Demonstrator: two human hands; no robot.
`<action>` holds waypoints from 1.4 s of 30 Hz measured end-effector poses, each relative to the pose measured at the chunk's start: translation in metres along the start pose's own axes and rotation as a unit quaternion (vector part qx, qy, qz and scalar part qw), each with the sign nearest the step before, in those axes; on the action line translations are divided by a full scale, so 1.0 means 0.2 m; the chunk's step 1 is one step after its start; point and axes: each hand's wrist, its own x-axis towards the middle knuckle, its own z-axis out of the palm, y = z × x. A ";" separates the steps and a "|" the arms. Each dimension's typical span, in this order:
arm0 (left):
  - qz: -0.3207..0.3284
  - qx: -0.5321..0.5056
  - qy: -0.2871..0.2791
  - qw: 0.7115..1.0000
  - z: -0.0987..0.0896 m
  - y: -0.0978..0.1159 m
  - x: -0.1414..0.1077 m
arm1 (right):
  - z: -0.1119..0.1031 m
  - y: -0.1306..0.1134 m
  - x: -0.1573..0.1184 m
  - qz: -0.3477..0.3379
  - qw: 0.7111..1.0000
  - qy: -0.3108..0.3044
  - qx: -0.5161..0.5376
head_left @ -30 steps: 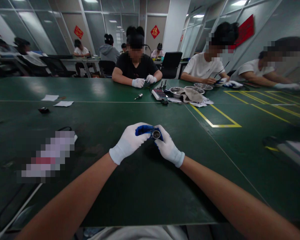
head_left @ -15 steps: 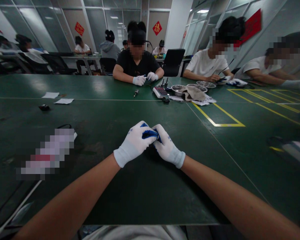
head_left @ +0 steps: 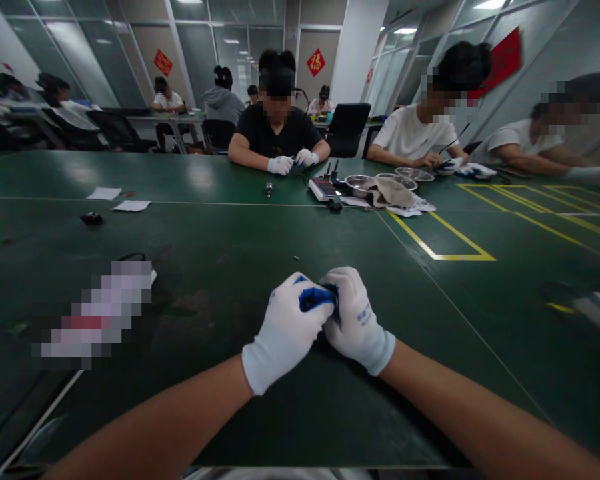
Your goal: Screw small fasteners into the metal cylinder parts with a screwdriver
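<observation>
My left hand (head_left: 296, 320) and my right hand (head_left: 354, 313) wear white gloves with blue palms and meet over the green table (head_left: 220, 400). The fingers of both are closed and pressed together at the fingertips. Whatever they pinch between them is hidden by the gloves. Just beyond my hands, a tiny metallic piece (head_left: 296, 258) lies on the table.
A blurred-out pale object (head_left: 105, 307) with cables lies at left, near a dark item (head_left: 91, 219) and paper slips (head_left: 131, 206). Across the table are metal bowls (head_left: 359, 185), a cloth (head_left: 391, 192), a small metal tool (head_left: 269, 191) and several people.
Both hands have come nearer and slightly right, still together. The tiny metallic piece now shows beyond them, where the hands were close before. The view has shifted slightly.
</observation>
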 end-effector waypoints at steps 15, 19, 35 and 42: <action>0.056 0.234 0.109 0.965 -0.09 -0.21 0.26 | 0.07 0.06 0.03 0.232 0.966 0.077 0.082; -0.003 0.403 -0.012 0.915 -0.10 -0.27 0.41 | 0.08 0.12 0.04 0.301 0.942 0.073 0.133; 0.033 0.157 0.033 0.987 -0.16 -0.24 0.38 | 0.07 0.14 0.06 0.262 0.940 -0.011 0.220; 0.040 -0.011 -0.034 0.999 -0.18 -0.10 0.24 | 0.03 0.12 0.08 0.209 0.942 -0.088 0.247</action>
